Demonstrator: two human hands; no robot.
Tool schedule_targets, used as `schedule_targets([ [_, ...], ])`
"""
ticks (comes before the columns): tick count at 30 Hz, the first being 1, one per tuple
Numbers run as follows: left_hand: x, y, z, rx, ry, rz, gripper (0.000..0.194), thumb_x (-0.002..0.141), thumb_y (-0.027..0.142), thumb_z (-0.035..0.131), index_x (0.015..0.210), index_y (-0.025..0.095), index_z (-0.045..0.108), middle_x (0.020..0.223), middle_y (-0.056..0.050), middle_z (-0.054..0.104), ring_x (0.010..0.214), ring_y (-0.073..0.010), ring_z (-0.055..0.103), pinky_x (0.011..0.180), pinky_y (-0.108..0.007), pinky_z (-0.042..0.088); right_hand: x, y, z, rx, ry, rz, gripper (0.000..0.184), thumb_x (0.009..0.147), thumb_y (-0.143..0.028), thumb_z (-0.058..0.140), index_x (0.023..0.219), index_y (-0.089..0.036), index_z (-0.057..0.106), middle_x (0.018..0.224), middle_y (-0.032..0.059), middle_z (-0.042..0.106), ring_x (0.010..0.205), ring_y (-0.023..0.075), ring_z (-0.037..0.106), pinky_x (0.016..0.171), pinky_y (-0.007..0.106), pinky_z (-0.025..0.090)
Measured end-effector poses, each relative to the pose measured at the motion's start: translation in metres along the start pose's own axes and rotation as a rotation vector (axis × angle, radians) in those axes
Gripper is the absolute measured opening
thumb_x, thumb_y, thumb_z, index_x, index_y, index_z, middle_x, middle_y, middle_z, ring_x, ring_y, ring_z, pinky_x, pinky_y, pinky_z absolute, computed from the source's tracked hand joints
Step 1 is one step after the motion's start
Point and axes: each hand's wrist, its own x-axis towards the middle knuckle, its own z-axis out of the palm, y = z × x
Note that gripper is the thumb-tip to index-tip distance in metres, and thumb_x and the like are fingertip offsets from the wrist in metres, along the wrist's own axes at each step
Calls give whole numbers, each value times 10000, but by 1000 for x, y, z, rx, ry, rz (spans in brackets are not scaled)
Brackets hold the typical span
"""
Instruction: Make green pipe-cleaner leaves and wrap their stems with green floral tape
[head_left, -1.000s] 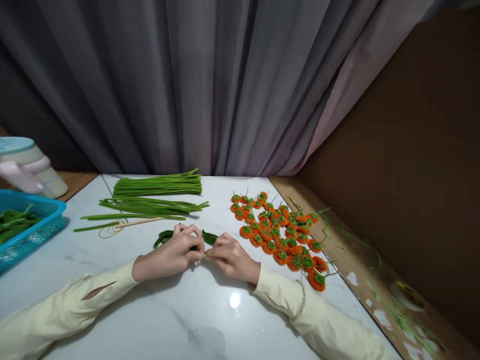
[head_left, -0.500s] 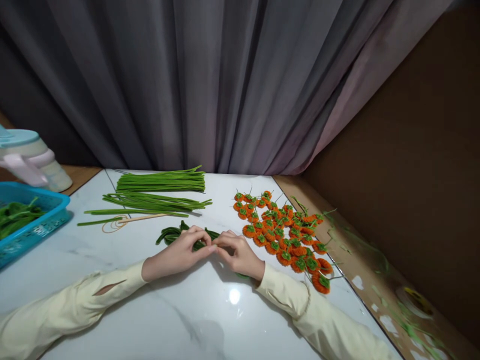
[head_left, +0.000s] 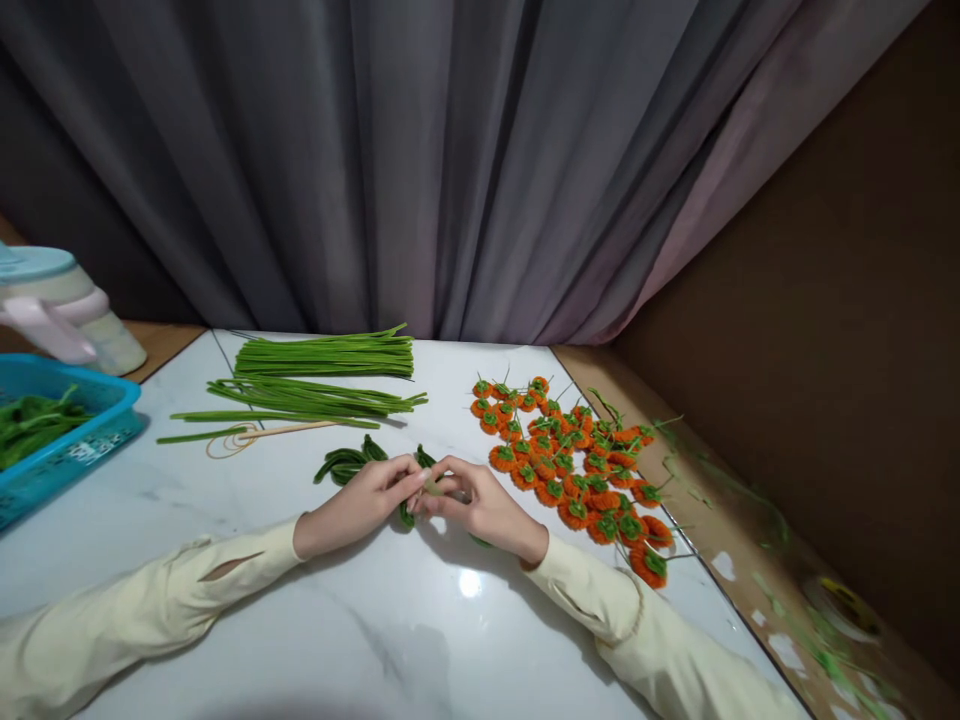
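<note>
My left hand [head_left: 364, 505] and my right hand [head_left: 484, 508] meet fingertip to fingertip above the white table. A dark green fuzzy pipe-cleaner piece [head_left: 406, 516] hangs below the left fingers, which pinch it. My right fingers are bent and closed at the same spot around a small pale greenish bit [head_left: 433, 486] too small to name. Beside the left hand lie dark green pipe-cleaner loops [head_left: 343, 464], partly hidden by it. Another dark green end [head_left: 424, 457] shows behind the fingertips.
Bright green pipe cleaners [head_left: 322, 356] lie in bundles at the back, near a thin wooden stick [head_left: 289, 430]. Orange fuzzy persimmons [head_left: 551, 490] with green tops cover the right side. A blue basket [head_left: 112, 400] of green pieces and a jug [head_left: 82, 310] stand left.
My fingertips have parted slightly and turned, with the right hand shifted a little rightward. The dark green piece now shows below them. The view has shifted slightly.
</note>
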Motion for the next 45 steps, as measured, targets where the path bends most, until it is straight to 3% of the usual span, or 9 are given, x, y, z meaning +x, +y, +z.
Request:
schedule_targets([
  [4,1,-1,3,-251,-68,-36,375,890,474,434,685,162,463,628,1,566,617,-135,539,625,-252,412,1,6,6,291,-20,36,303,757,-400,680,793,-149,515,693,51,681,635,147,644,637,279,498],
  [9,3,-7,7,-449,-132,-65,417,896,488,434,637,161,424,620,-16,589,630,-136,563,613,-246,408,4,15,5,324,-41,16,317,748,-410,690,739,-131,539,639,47,672,550,126,625,527,227,467],
  [14,4,-13,8,-364,-122,-78,456,839,574,480,683,146,472,599,9,544,535,-99,480,530,-226,369,4,17,3,316,-57,21,305,754,-394,690,762,-112,573,640,52,675,543,118,620,526,222,460],
  [26,0,-13,9,-367,-123,-58,401,851,487,519,644,145,483,556,6,546,519,-97,481,532,-222,360,2,12,0,311,-144,104,338,723,-400,710,774,-76,628,680,81,688,597,141,646,607,276,504],
  [32,-3,-12,10,-240,-42,8,427,875,494,465,613,157,473,549,14,535,537,-106,517,543,-215,389,2,12,-3,285,-170,112,351,699,-394,731,807,-70,649,754,107,698,623,148,650,634,290,505],
  [39,-8,-13,11,192,80,200,415,931,376,379,611,158,529,598,-9,581,613,-119,499,616,-224,385,2,11,0,197,-185,158,375,688,-439,720,737,-75,649,616,63,667,507,105,586,556,247,482],
  [45,-7,-22,10,355,59,402,376,952,303,337,655,174,529,591,-9,581,610,-134,484,638,-245,384,3,11,-6,192,-302,155,379,720,-436,693,787,-63,672,620,66,671,510,102,581,557,240,482],
])
